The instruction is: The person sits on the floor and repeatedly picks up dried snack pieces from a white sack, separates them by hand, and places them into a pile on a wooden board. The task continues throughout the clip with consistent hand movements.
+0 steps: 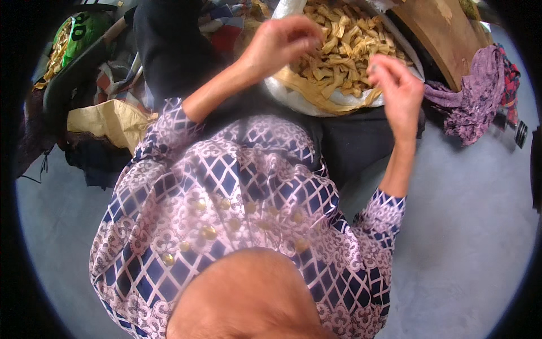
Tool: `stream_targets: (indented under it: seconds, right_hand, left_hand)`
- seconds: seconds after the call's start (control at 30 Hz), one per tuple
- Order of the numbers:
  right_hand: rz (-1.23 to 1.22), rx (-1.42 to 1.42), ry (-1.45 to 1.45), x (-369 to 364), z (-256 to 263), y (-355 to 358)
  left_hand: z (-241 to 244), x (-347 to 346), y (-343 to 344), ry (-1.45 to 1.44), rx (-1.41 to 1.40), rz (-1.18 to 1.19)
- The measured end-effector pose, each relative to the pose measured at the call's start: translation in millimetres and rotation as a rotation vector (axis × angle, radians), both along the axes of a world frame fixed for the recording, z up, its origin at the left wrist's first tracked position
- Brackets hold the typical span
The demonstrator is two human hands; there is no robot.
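Note:
An open white sack (292, 101) lies before my knees, filled with a heap of short, tan, folded strips (347, 46) that look like dried plant leaf or husk. Over the heap's left side hangs my left hand (290, 40), its fingers curled and blurred by motion. My right hand (396, 80) is raised at the sack's right edge, thumb and fingertips drawn close together. Whether either hand has a strip between its fingertips is too blurred to tell. A longer flat tan strip (313, 95) lies along the sack's near rim, between my hands.
A curved wooden board (444, 38) stands right of the sack, with a purple patterned cloth (474, 97) beside it. Beyond that lies a clear container with a dark lid (521, 133). At far left is a green bag (87, 36) holding similar strips. Beige cloth (108, 120) lies nearer.

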State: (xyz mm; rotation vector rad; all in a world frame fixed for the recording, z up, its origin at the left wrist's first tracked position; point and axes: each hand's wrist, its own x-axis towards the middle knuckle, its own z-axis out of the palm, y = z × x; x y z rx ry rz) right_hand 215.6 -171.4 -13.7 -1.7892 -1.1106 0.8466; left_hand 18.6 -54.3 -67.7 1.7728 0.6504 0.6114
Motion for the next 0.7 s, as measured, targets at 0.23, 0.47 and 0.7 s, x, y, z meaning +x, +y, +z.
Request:
stream_targets:
  seconds: [0.23,0.47,0.7]
  right_hand:
    - [0.025,-0.080,-0.126,-43,-44,-49]
    - [0.256,-0.034,-0.606,-47,-63,-53]
    - [0.077,0.054,-0.691,-35,-58,-55]
  left_hand:
    - [-23,-22,-29,0.229,0.564,-0.292]
    - [-38,-11,-31,0.296,0.707,-0.330]
    - [-10,-11,-5,0.027,-0.078,-0.259]
